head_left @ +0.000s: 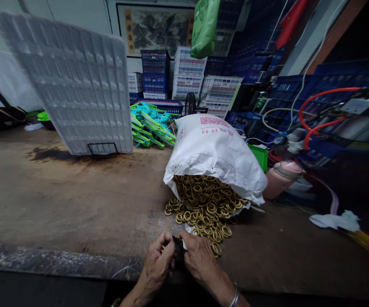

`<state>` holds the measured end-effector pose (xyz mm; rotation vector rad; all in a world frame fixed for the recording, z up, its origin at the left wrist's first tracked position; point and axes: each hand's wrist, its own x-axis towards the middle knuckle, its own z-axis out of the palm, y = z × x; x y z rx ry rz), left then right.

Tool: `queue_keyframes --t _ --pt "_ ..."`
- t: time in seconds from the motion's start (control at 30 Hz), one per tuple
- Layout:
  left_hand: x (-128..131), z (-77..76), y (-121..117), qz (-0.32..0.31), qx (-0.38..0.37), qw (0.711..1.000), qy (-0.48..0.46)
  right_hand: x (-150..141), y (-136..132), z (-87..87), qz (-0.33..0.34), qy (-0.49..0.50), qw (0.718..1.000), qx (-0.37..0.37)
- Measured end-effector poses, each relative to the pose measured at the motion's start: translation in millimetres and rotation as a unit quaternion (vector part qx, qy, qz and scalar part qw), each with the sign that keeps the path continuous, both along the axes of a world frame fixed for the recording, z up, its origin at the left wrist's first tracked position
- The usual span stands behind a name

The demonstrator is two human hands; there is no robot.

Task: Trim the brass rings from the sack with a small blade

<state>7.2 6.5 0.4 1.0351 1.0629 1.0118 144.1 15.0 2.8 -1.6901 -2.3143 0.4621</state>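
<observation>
1. Brown wooden surface point(75, 196), seen from the head camera, fills the middle of the view; its scuffed, pale-flecked front edge point(59, 260) runs across the lower left, and the hands are at this edge.
2. Bare, dark-stained wood stretches across the left side, between the front edge and an upright white ribbed panel point(85, 85) with a black wire stand point(102, 143) at its foot.
3. On the right there is less room: a white sack point(213, 149) lies with its mouth toward the hands, a pink bottle point(282, 179) just beside it, and a crumpled white cloth point(338, 221) farther right.
4. Brass-coloured rings point(210, 209) fill the sack's mouth and spill onto the wood, reaching almost to the hands.
5. Left hand point(158, 256) is closed, fingers curled, at one side of a small dark piece point(179, 251); right hand point(200, 256) is closed on the other side, with a bit of white at its thumb. The piece sits between them, mostly hidden.
6. Red print on the sack shows a square code and Chinese characters, too tilted to read surely. Behind, a framed landscape picture point(161, 30) carries vertical characters, also too small to read.
</observation>
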Motion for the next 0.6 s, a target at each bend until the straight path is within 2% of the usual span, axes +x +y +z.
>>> queue_keyframes --t 0.3,0.6 --pt "-2 6.6 -2 -0.015 0.005 0.999 0.028 3 1 0.3 0.01 0.013 1.0 -0.014" --pt "-7 1.3 -5 -0.041 0.085 0.994 0.047 -1 2 14.8 0.042 0.068 0.993 -0.087"
